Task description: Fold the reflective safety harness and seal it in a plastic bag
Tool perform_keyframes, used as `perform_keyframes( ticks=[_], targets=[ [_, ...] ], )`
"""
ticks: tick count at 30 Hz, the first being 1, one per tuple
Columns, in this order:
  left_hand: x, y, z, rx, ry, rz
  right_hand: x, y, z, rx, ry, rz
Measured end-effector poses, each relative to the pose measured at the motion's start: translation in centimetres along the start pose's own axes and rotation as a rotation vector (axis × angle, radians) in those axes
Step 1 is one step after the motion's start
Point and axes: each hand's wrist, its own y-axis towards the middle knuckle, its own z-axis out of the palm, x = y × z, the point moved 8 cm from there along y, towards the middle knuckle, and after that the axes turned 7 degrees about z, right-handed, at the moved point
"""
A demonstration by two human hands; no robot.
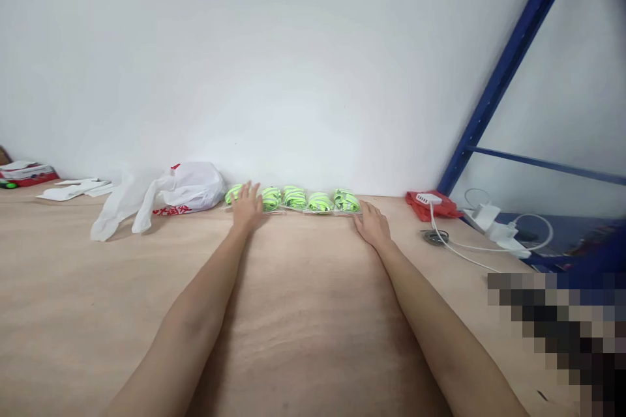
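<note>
Along the wall, at the back of the wooden surface (303, 287), several clear packets with lime-green and silver striped bundles form a row. My left hand (247, 207) reaches over the left part of the row, fingers spread, and partly covers the leftmost packet (233, 193). Whether it touches that packet I cannot tell. At the row's other end my right hand (374, 225) lies with its fingers stretched out beside the rightmost packet (346, 200). Between the hands are a middle packet (294, 197) and another packet (319, 202). Neither hand grips anything.
A white plastic bag (195, 184) with red print slumps left of the row, near white papers (75, 189) and a red-white box (29, 174). On the right are a white charging hub (428, 198) on red cloth (415, 210), cables, white plugs (486, 215) and a blue metal frame (493, 88).
</note>
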Motion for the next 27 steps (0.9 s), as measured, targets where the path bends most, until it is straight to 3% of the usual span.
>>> perform_keyframes(
  ticks=[3, 5, 7, 18, 24, 27],
  targets=[
    [4.8, -0.3, 0.9, 0.133, 0.012, -0.209, -1.1, -0.8, 0.2, 0.059, 0.029, 0.062],
    [6.2, -0.4, 2.0, 0.242, 0.012, -0.235, -1.5, -1.2, 0.5, 0.106, 0.045, 0.079],
    [6.6, -0.5, 2.6, 0.283, 0.041, -0.219, -1.8, -1.5, 0.7, 0.132, 0.057, 0.083],
    [7.7, -0.3, 2.1, 0.251, 0.04, -0.137, -2.0, -1.7, 0.7, 0.139, 0.083, 0.071],
    [8.1, 0.2, 1.3, 0.145, -0.079, 0.011, -2.1, -2.1, 0.6, 0.138, 0.081, 0.078],
    [8.9, 0.3, 1.3, 0.118, -0.105, 0.007, -2.3, -2.3, 0.5, 0.146, 0.068, 0.084]
  ],
)
